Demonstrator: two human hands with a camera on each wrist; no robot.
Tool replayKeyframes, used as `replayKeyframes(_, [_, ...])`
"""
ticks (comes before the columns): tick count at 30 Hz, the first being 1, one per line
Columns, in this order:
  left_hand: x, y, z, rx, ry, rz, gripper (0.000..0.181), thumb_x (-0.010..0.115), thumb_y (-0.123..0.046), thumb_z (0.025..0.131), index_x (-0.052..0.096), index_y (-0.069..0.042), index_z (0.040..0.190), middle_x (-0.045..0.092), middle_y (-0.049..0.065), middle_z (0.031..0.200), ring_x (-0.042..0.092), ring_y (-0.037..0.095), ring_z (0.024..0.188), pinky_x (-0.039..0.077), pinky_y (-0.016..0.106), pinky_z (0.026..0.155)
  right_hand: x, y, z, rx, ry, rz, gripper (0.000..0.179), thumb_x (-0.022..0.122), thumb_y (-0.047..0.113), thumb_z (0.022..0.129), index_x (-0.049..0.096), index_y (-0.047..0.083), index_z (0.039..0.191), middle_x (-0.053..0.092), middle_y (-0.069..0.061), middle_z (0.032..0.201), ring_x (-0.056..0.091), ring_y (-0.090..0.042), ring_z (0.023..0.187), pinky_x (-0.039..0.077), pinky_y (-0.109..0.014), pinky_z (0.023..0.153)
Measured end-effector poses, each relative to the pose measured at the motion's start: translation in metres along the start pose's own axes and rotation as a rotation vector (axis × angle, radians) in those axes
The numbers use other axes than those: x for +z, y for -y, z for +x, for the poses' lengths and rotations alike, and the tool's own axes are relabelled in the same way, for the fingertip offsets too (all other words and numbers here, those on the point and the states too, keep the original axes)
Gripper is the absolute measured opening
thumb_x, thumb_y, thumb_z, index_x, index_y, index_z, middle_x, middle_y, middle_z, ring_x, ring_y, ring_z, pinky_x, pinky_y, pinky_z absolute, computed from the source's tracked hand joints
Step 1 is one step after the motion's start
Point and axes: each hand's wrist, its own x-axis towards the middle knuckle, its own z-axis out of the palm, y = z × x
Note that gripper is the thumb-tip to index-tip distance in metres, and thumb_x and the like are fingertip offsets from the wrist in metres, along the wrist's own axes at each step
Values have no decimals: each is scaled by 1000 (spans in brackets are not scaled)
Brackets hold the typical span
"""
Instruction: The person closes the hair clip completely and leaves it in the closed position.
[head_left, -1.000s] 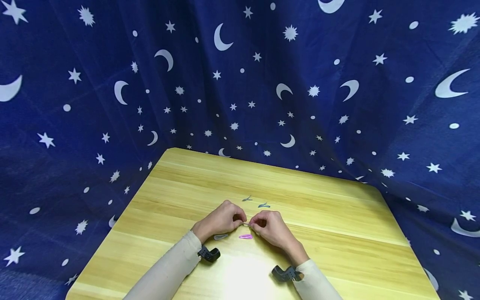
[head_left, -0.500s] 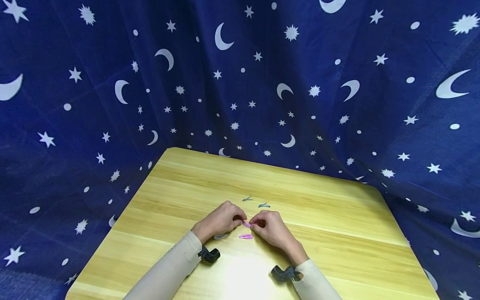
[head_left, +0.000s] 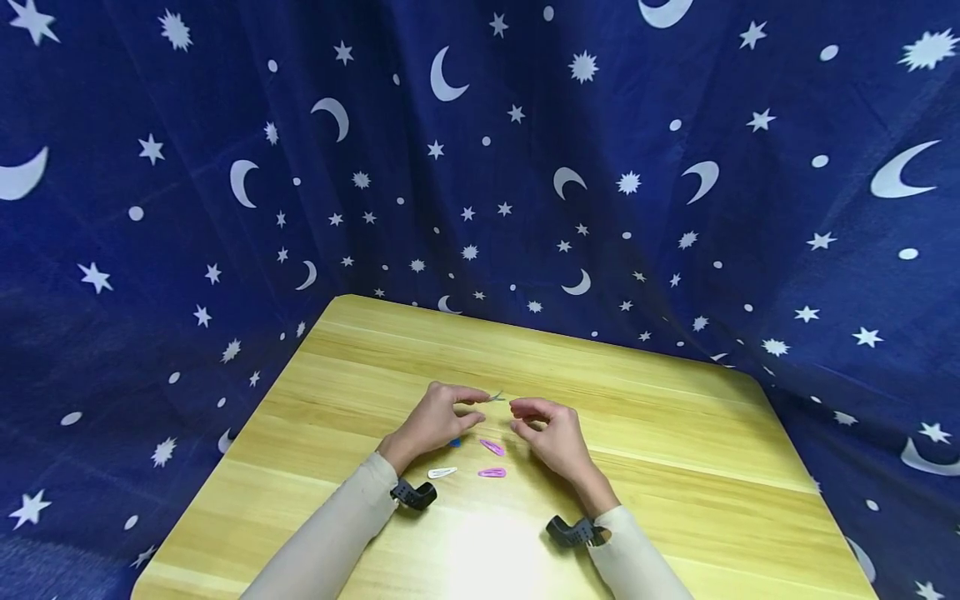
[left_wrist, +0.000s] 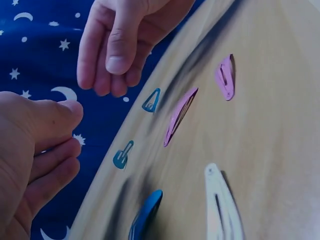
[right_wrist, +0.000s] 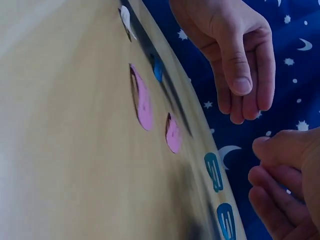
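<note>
Nothing is held by either hand; both hover over the table with fingers relaxed and a gap between them. My left hand (head_left: pixel 435 421) has its fingertips near a small teal snap hair clip (head_left: pixel 497 397) at the far side. Across from it is my right hand (head_left: pixel 551 433), which covers a second blue-green clip (right_wrist: pixel 226 221) in the head view. Between and below the hands lie two pink hair clips, the farther pink clip (head_left: pixel 492 447) slanted and the nearer pink clip (head_left: pixel 492 472) level. A blue clip (left_wrist: pixel 145 216) is partly under my left hand in the head view.
A white hair clip (head_left: pixel 442 472) lies left of the nearer pink one. All clips rest on a wooden table (head_left: pixel 675 467). A dark blue curtain (head_left: pixel 480 167) with moons and stars hangs beyond its edges. Each wrist wears a black camera band (head_left: pixel 415 494).
Both hands pinched a pink hair clip before; they have let it go onto the table. They have opened, drawn apart and moved farther toward the back clips.
</note>
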Motion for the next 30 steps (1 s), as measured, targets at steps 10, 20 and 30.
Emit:
replayKeyframes(10, [4,5,19,21,-123,43,32,86,-9,95,80,0,125,82,11,123,81,28,111,66,42,96,-3,-11,31,6,2,23,40,89,2,89,79,2,128,83,-12,119,79,-33,109,63,-48,103])
replayKeyframes(20, [15,13,31,-64,-138,8,30,86,-4,93,80,0,123,83,11,120,82,29,106,67,35,93,3,-28,51,49,42,21,44,89,2,89,77,3,131,82,-14,122,80,-33,110,64,-46,102])
replayKeyframes(30, [26,22,37,-129,-118,21,28,87,1,91,81,1,118,84,14,111,83,23,97,66,27,86,10,-40,59,69,85,20,45,89,-2,87,78,3,130,82,-15,121,80,-34,111,65,-39,98])
